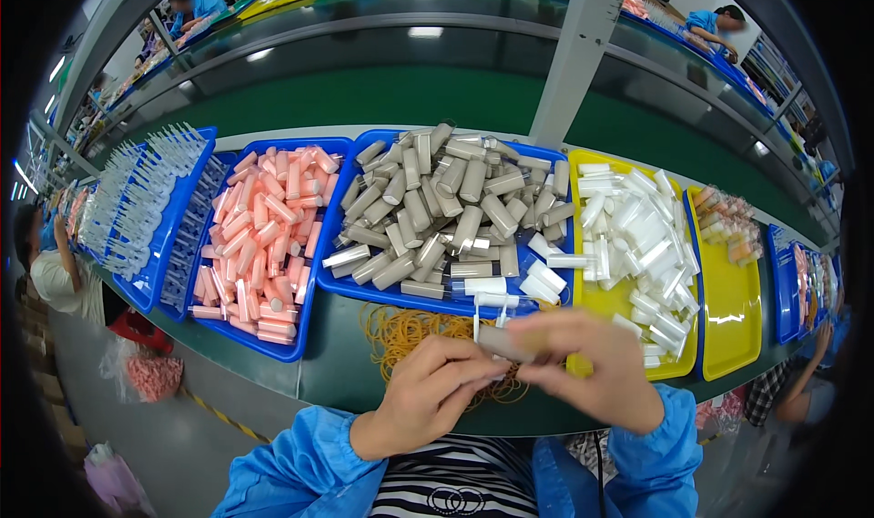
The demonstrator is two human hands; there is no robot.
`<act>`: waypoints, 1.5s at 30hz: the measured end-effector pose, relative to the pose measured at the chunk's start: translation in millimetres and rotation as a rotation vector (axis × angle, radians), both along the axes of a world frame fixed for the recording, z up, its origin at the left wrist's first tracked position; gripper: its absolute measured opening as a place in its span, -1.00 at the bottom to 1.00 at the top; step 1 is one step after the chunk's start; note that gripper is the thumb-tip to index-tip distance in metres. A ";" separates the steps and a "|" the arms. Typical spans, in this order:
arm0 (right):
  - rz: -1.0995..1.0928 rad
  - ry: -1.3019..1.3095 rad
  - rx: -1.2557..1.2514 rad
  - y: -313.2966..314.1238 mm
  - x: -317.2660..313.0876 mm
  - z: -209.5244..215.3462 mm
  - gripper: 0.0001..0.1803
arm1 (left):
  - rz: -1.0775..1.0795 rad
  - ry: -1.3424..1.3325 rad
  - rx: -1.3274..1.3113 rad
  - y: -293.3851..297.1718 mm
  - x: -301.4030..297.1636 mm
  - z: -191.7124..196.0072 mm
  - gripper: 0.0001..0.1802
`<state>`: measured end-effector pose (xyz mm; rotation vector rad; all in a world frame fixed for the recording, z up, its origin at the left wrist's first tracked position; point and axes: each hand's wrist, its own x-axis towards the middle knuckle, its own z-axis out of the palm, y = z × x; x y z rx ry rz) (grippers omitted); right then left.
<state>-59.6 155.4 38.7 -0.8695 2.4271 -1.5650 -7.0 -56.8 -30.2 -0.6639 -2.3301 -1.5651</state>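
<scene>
My left hand (pixel 430 392) and my right hand (pixel 601 365) meet at the table's near edge, both gripping one grey-beige bottle (pixel 506 343) held sideways. A white pump with a thin tube (pixel 490 301) stands just above the bottle, at its upper side. Under my hands lies a heap of yellow rubber bands (pixel 401 331) on the green table. Directly beyond sits a blue tray (pixel 364 292) heaped with several grey-beige bottles (pixel 437 208) and a few white pumps (pixel 544 277).
A blue tray of pink bottles (pixel 264 236) stands to the left, with blue trays of white pump parts (pixel 146 199) beyond it. Yellow trays (pixel 728 318) with clear caps (pixel 637 236) lie to the right. Other workers sit left, right and at far benches.
</scene>
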 end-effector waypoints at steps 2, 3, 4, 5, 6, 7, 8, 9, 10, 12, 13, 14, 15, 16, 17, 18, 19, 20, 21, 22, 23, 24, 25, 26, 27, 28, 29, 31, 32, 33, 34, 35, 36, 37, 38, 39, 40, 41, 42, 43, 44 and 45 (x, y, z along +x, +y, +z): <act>-0.319 -0.380 -0.301 -2.2 -0.5 -10.4 -0.75 | -0.060 0.034 -0.039 -1.9 3.2 6.1 -0.62; -0.382 -0.383 -0.347 -0.6 -5.3 -16.8 -0.75 | -0.088 0.051 -0.059 -3.3 5.2 9.5 -0.61; -0.447 -0.384 -0.394 1.9 -12.6 -19.7 -0.73 | -0.107 0.062 -0.075 -4.8 7.8 11.3 -0.58; -0.511 -0.383 -0.442 3.6 -16.8 -24.1 -0.69 | -0.134 0.056 -0.078 -4.8 9.5 14.6 -0.57; -0.535 -0.320 -0.387 2.8 -17.4 -30.8 -0.63 | -0.161 0.052 -0.080 -4.5 11.0 18.6 -0.56; -0.533 -0.328 -0.390 1.9 -17.9 -35.5 -0.63 | -0.176 0.046 -0.085 -4.6 12.7 21.6 -0.55; -0.530 -0.335 -0.393 1.3 -17.4 -39.4 -0.64 | -0.189 0.055 -0.079 -4.6 13.3 23.7 -0.51; -0.529 -0.343 -0.397 0.9 -16.4 -42.3 -0.65 | -0.195 0.054 -0.075 -3.6 13.0 23.4 -0.51; -0.529 -0.359 -0.401 -1.1 -15.0 -44.8 -0.65 | -0.198 0.053 -0.069 -2.3 13.0 22.5 -0.51; -0.532 -0.390 -0.409 -6.3 -11.4 -48.1 -0.65 | -0.209 0.048 -0.062 -1.6 13.5 19.5 -0.51; -0.535 -0.390 -0.399 -8.2 -10.0 -47.4 -0.65 | -0.216 0.044 -0.059 -1.9 14.2 17.0 -0.51; -0.538 -0.391 -0.390 -9.7 -8.5 -45.8 -0.65 | -0.223 0.040 -0.057 -2.0 15.1 15.6 -0.51; -0.541 -0.391 -0.380 -11.0 -7.6 -44.9 -0.65 | -0.223 0.041 -0.055 -1.9 16.2 15.5 -0.51; -0.554 -0.367 -0.383 -12.2 -7.6 -45.5 -0.65 | -0.224 0.042 -0.053 -1.7 17.3 16.0 -0.51; -0.567 -0.344 -0.385 -13.3 -7.9 -46.9 -0.65 | -0.224 0.042 -0.052 -1.5 17.9 16.3 -0.51; -0.580 -0.320 -0.388 -13.7 -7.9 -47.5 -0.65 | -0.222 0.040 -0.051 -1.1 17.5 16.5 -0.51; -0.567 -0.351 -0.383 -13.1 -6.8 -46.3 -0.66 | -0.217 0.037 -0.052 -0.9 16.6 16.8 -0.51; -0.554 -0.382 -0.377 -11.8 -4.8 -43.9 -0.66 | -0.213 0.034 -0.053 -0.7 16.2 16.9 -0.51; -0.541 -0.413 -0.372 -11.0 -3.7 -42.7 -0.66 | -0.215 0.035 -0.049 -0.6 16.8 16.1 -0.51; -0.533 -0.412 -0.375 -10.8 -3.9 -43.0 -0.66 | -0.218 0.035 -0.046 -0.3 17.8 14.7 -0.52; -0.524 -0.411 -0.378 -10.7 -4.6 -43.6 -0.66 | -0.220 0.036 -0.042 -0.2 18.6 14.0 -0.52; -0.515 -0.410 -0.382 -10.7 -5.0 -44.2 -0.66 | -0.216 0.035 -0.047 -0.2 18.9 13.9 -0.52; -0.518 -0.428 -0.399 -11.0 -4.9 -44.6 -0.67 | -0.212 0.035 -0.052 -0.4 18.7 14.1 -0.52; -0.520 -0.446 -0.417 -11.5 -4.6 -45.0 -0.67 | -0.209 0.035 -0.058 -0.4 18.6 14.2 -0.52; -0.522 -0.464 -0.435 -11.7 -4.2 -45.4 -0.67 | -0.212 0.034 -0.056 -0.3 18.6 14.5 -0.53; -0.524 -0.476 -0.442 -11.3 -3.9 -45.6 -0.67 | -0.214 0.032 -0.054 -0.2 18.8 14.9 -0.53; -0.527 -0.488 -0.449 -10.4 -3.4 -45.8 -0.67 | -0.217 0.031 -0.051 0.0 18.9 15.2 -0.53; -0.530 -0.481 -0.435 -10.7 -2.1 -45.9 -0.67 | -0.214 0.028 -0.049 0.4 19.6 13.9 -0.53; -0.530 -0.463 -0.415 -12.3 -1.1 -45.7 -0.65 | -0.211 0.027 -0.048 0.4 20.0 12.9 -0.53; -0.531 -0.445 -0.394 -13.8 0.1 -45.9 -0.64 | -0.208 0.024 -0.050 0.2 20.2 12.2 -0.53; -0.524 -0.376 -0.349 -14.4 2.2 -46.2 -0.64 | -0.208 0.023 -0.051 0.5 19.9 12.0 -0.53; -0.517 -0.307 -0.303 -15.0 5.0 -46.8 -0.64 | -0.209 0.021 -0.052 0.8 19.6 11.8 -0.53; -0.510 -0.238 -0.257 -15.0 7.6 -47.2 -0.63 | -0.208 0.030 -0.056 1.0 19.4 11.4 -0.53; -0.499 -0.200 -0.217 -14.5 10.1 -46.7 -0.63 | -0.203 0.039 -0.062 1.0 19.6 10.6 -0.53; -0.489 -0.163 -0.178 -13.6 12.9 -44.5 -0.63 | -0.199 0.047 -0.068 1.1 19.9 9.6 -0.53; -0.477 -0.125 -0.138 -13.2 14.8 -42.4 -0.63 | -0.184 0.065 -0.064 1.2 20.5 8.5 -0.53; -0.487 -0.133 -0.158 -13.3 16.1 -40.8 -0.64 | -0.173 0.083 -0.059 1.7 21.4 6.9 -0.53; -0.497 -0.141 -0.179 -13.9 17.0 -39.4 -0.64 | -0.160 0.101 -0.053 1.9 22.3 4.9 -0.53; -0.507 -0.148 -0.200 -14.6 17.8 -39.1 -0.65 | -0.141 0.128 -0.054 1.7 23.5 1.2 -0.53; -0.470 -0.073 -0.187 -15.1 19.8 -41.9 -0.66 | -0.121 0.154 -0.056 1.9 25.1 -3.1 -0.53; -0.434 0.001 -0.173 -15.9 22.4 -46.8 -0.67 | -0.101 0.181 -0.057 1.9 25.6 -5.9 -0.53; -0.396 0.076 -0.159 -16.2 23.8 -49.4 -0.68 | -0.100 0.202 -0.061 1.4 24.6 -6.3 -0.54</act>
